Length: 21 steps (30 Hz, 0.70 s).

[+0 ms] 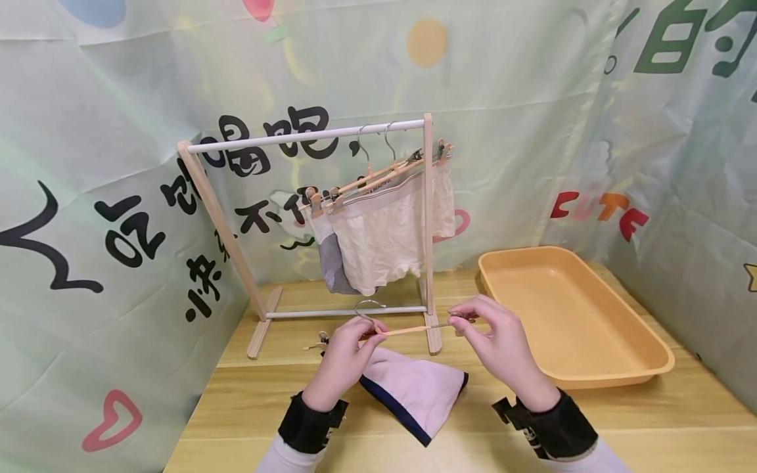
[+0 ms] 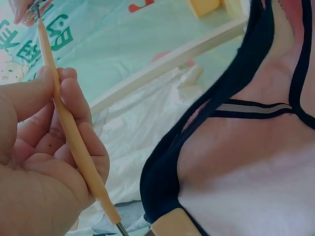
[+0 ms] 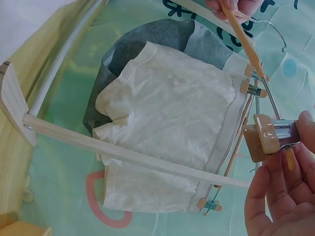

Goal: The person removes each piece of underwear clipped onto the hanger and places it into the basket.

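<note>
My left hand (image 1: 345,358) grips the wooden bar (image 2: 76,137) of a clip hanger (image 1: 408,330) close to its metal hook (image 1: 368,303). At the hanger's other end my right hand (image 1: 499,338) pinches a wooden-jawed clip (image 3: 268,135). Nothing hangs in that clip in the right wrist view. Pink underpants (image 1: 414,391) with navy trim droop below the left part of the hanger, over the table. In the left wrist view a tan clip (image 2: 179,223) sits at their navy edge. My left hand hides part of their top in the head view.
A drying rack (image 1: 313,135) stands behind my hands, its right post (image 1: 429,230) just beyond the hanger. On it hang cream shorts (image 1: 384,236) and a grey-and-white garment (image 1: 334,256) from clip hangers. A yellow tray (image 1: 615,378) lies at the right. Printed cloth (image 1: 503,131) walls the table.
</note>
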Motion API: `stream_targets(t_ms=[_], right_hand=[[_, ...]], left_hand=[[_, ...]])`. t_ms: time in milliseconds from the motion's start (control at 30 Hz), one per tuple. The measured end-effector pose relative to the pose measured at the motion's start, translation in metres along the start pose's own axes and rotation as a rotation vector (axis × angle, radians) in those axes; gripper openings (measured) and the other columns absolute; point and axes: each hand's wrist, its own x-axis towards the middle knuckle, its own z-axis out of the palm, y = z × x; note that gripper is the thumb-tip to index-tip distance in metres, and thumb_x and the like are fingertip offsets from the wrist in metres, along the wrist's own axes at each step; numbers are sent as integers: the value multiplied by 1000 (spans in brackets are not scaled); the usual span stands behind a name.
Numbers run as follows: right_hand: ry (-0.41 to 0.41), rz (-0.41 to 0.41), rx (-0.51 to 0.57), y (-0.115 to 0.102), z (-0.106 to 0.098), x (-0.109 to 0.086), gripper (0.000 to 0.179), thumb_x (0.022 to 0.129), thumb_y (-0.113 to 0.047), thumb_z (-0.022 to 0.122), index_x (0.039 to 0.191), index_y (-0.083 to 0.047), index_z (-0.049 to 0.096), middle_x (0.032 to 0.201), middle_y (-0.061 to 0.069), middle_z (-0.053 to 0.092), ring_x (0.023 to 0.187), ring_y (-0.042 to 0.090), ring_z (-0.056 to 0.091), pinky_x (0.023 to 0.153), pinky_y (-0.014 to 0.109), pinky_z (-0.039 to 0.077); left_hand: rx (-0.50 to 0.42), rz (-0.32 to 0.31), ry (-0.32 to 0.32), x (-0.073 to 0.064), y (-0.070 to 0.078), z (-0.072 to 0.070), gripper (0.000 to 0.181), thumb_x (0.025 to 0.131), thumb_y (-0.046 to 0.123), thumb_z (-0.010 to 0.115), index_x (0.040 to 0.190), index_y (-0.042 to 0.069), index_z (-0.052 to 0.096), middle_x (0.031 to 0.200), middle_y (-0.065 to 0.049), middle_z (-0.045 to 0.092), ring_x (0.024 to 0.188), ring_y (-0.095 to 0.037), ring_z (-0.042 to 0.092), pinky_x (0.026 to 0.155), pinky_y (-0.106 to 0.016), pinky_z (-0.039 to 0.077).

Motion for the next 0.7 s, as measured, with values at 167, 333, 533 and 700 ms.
stream_targets(t_ms=[167, 333, 533, 700], right_hand=[[3, 3, -4, 9, 3, -3, 17, 75, 5, 73, 87, -6, 68, 79, 5, 66, 69, 10, 58, 58, 15, 50], [-14, 23, -8, 32, 10, -10, 19, 77, -2, 74, 94, -11, 69, 86, 2, 67, 77, 7, 57, 63, 19, 51], [-44, 44, -6, 40, 11, -12, 18, 82, -11, 72, 100, -13, 69, 92, -2, 67, 83, 4, 55, 64, 18, 52], [-58, 51, -13, 40, 11, -12, 18, 85, -14, 70, 102, -13, 68, 94, -2, 66, 86, 6, 56, 69, 29, 53]], left_hand=[[3, -2, 2, 0, 0, 0, 8, 88, 19, 66, 90, 11, 69, 88, 1, 67, 82, -6, 58, 70, -32, 56], [11, -19, 8, 0, 0, -1, 7, 88, 18, 66, 90, 12, 68, 87, 2, 66, 81, -5, 58, 70, -32, 56], [12, -28, 8, 0, 0, -2, 7, 87, 17, 67, 90, 12, 69, 86, 2, 65, 80, -5, 57, 69, -32, 56], [18, -10, 16, 0, 0, -1, 7, 88, 18, 66, 90, 12, 69, 85, 2, 65, 79, -5, 57, 68, -31, 55]])
